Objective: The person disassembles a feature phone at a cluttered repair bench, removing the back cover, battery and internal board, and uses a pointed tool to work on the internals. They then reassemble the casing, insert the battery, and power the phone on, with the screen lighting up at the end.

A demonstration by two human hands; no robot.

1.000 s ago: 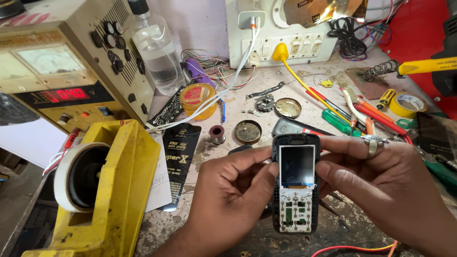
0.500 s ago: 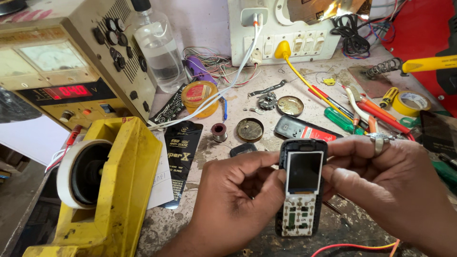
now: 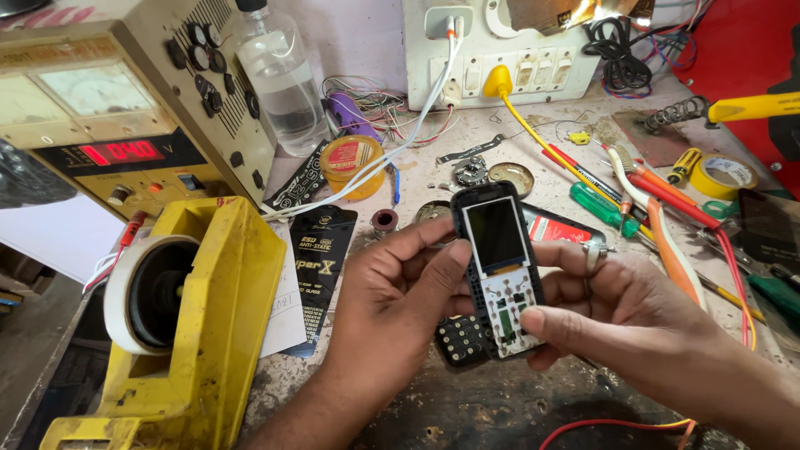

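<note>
A small bar phone (image 3: pixel 500 271) with its front cover off shows a blank screen and a bare keypad board. My left hand (image 3: pixel 392 304) grips its left edge, thumb near the screen. My right hand (image 3: pixel 625 312), with a ring on one finger, holds the right side, its thumb pressing the lower keypad board. A black keypad piece (image 3: pixel 460 340) lies under the phone on the bench.
A yellow tape dispenser (image 3: pixel 192 333) stands at the left front, a power supply (image 3: pixel 125 108) behind it. A clear bottle (image 3: pixel 283 79), a solder paste tin (image 3: pixel 352 162), a switchboard (image 3: pixel 517 58), screwdrivers (image 3: pixel 604 208), a soldering iron (image 3: pixel 750 107) and a tape roll (image 3: pixel 723 175) crowd the bench.
The phone has been lifted and tilted toward the camera. My right thumb has moved down onto the keypad board. The phone's screen no longer glows.
</note>
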